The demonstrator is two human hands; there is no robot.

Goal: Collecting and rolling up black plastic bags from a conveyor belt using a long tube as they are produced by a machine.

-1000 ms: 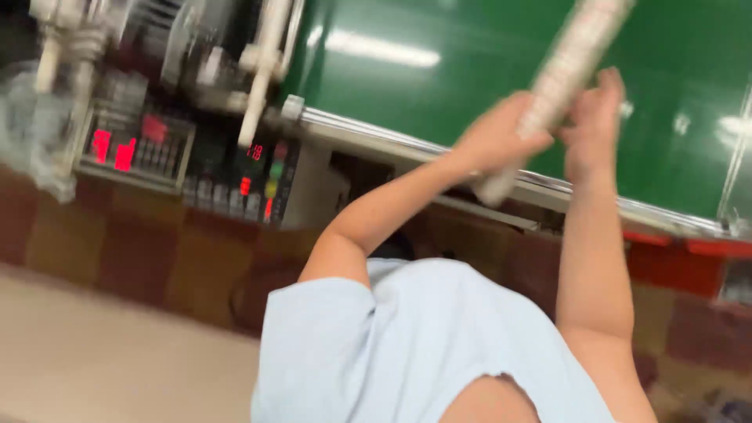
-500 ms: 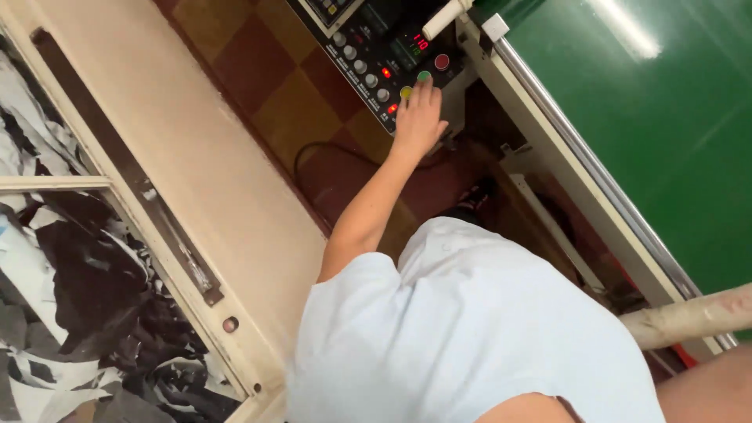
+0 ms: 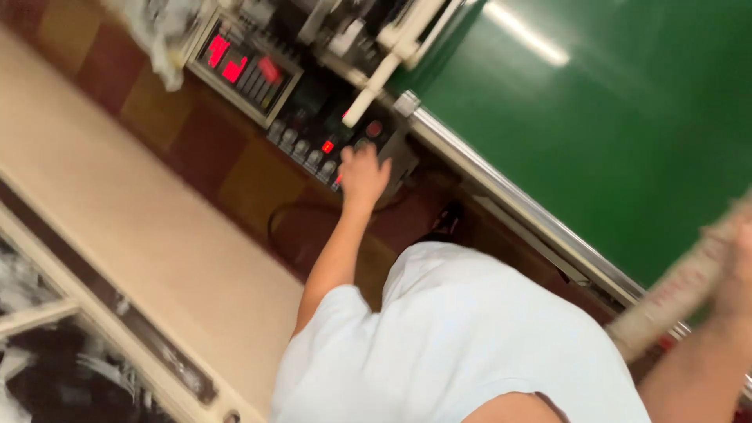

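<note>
L hand [image 3: 364,174] rests on the dark control panel with rows of round buttons and red lit displays [image 3: 313,133]. Its fingers are slightly spread with the tips on the buttons at the panel's lower right corner, and it holds nothing. R hand [image 3: 736,262] is at the far right edge, badly blurred, and looks wrapped round the pale cardboard tube [image 3: 674,301], which slants up to the right across the front of the machine.

Step in hand, as I read it: working a button w/ the L hand while the R keeps the tube out of the way. The buttons sit close together, so any further press needs one fingertip placed carefully.

The metal rail edging the green flat machine bed [image 3: 501,188] runs diagonally just beside the panel, and a white lever [image 3: 384,74] juts out above the L hand. There's open room over the tan and brown tiled floor [image 3: 157,227] to the L arm's left. The tube's near end is close to the rail.
</note>
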